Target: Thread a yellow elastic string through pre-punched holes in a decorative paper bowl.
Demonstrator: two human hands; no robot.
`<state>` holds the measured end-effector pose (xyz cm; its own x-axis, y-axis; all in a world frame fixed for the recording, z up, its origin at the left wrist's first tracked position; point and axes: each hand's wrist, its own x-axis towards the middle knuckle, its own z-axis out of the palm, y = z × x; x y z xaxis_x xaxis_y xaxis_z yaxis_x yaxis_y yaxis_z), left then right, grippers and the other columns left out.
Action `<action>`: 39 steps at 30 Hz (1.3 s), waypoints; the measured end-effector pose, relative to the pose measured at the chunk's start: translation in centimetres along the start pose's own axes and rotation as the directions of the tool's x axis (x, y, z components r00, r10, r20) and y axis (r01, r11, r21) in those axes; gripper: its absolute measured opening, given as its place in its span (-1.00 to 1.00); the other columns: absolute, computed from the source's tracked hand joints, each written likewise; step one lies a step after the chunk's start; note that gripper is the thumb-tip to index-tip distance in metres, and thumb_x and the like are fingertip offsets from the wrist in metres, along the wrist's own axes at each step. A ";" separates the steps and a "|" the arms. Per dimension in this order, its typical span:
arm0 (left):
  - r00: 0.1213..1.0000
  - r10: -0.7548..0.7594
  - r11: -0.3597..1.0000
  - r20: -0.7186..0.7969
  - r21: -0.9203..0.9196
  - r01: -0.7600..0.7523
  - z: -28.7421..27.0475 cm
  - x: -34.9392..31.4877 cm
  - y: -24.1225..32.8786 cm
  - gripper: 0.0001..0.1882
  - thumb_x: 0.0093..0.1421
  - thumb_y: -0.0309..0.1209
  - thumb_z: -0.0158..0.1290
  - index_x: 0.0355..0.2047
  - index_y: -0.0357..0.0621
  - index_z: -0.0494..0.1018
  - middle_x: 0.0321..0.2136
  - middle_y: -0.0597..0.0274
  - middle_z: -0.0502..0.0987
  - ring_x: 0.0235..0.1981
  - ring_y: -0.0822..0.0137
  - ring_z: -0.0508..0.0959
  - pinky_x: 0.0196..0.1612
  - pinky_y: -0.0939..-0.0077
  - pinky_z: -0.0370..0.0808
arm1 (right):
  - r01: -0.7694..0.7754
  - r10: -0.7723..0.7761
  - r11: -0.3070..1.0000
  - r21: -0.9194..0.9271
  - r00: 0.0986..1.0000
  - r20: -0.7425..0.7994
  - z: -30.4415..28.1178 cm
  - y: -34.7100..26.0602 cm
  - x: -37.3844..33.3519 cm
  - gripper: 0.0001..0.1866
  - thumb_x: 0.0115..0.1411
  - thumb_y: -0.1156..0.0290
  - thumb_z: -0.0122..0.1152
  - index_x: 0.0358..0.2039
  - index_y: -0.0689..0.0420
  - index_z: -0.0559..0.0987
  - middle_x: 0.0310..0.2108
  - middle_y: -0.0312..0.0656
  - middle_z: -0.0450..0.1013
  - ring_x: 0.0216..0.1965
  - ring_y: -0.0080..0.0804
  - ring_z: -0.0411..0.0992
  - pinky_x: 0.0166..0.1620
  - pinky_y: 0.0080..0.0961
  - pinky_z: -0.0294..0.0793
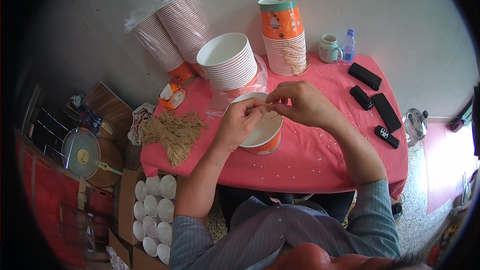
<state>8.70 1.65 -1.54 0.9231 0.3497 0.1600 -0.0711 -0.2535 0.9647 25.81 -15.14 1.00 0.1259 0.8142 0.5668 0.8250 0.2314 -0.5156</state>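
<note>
My left hand (241, 121) and my right hand (302, 102) meet above an orange-and-white paper bucket (264, 148) at the front middle of the table. The fingertips of both pinch a short piece of thin tan cord (269, 108), mostly hidden by the fingers. Left of the bucket lies a loose bundle of tan cords (175, 135). Behind it, a leaning stack of white-rimmed paper buckets (227, 65) sits in clear plastic. A taller stack (284, 52) at the back has cords hanging down its side, with an orange bucket (282, 22) upside down on top.
Wrapped bucket stacks (170, 30) lean on the wall. A mug (328, 50), a plastic bottle (349, 45) and several black devices (386, 112) occupy the table's right. Small white beads dot the pink cloth (305, 170). A carton (129, 190) of white cups stands at lower left.
</note>
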 end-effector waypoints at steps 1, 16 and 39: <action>1.000 0.016 1.000 -0.002 0.017 -0.016 0.1 -0.1 0.1 -0.80 0.51 -0.46 0.11 -0.06 -0.34 0.66 -0.34 0.38 0.66 -0.32 0.64 0.54 -0.23 0.63 0.49 | 0.000 0.000 1.000 0.001 1.000 0.000 0.1 0.0 0.0 -0.82 0.21 0.47 0.49 -0.16 0.18 0.78 -0.31 -0.13 0.67 -0.29 -0.19 0.68 -0.20 -0.27 0.64; 0.994 0.109 0.972 -0.003 0.210 -0.106 0.6 -0.6 1.5 -0.77 0.51 -0.43 0.13 -0.04 -0.38 0.65 -0.30 0.21 0.71 -0.26 0.55 0.60 -0.13 0.51 0.57 | -0.022 0.023 0.999 -0.040 0.999 0.023 0.0 0.8 -0.1 -0.86 0.23 0.44 0.48 -0.22 0.20 0.77 -0.32 -0.09 0.69 -0.30 -0.14 0.67 -0.19 -0.24 0.64; 0.994 0.104 0.988 -0.042 0.115 -0.098 0.6 -0.4 0.8 -0.71 0.53 -0.39 0.13 0.12 -0.26 0.68 -0.43 0.56 0.50 -0.50 0.73 0.30 -0.43 0.72 0.24 | -0.117 0.117 0.993 0.003 0.991 0.061 -0.4 1.8 -0.3 -0.85 0.21 0.39 0.43 -0.24 0.10 0.82 -0.31 -0.10 0.72 -0.28 -0.13 0.71 -0.13 -0.22 0.68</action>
<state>8.45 0.78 -0.95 0.8941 0.3591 0.2676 -0.1173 -0.3889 0.9138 27.49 -15.17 0.18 0.1877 0.8665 0.4626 0.8027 0.1361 -0.5807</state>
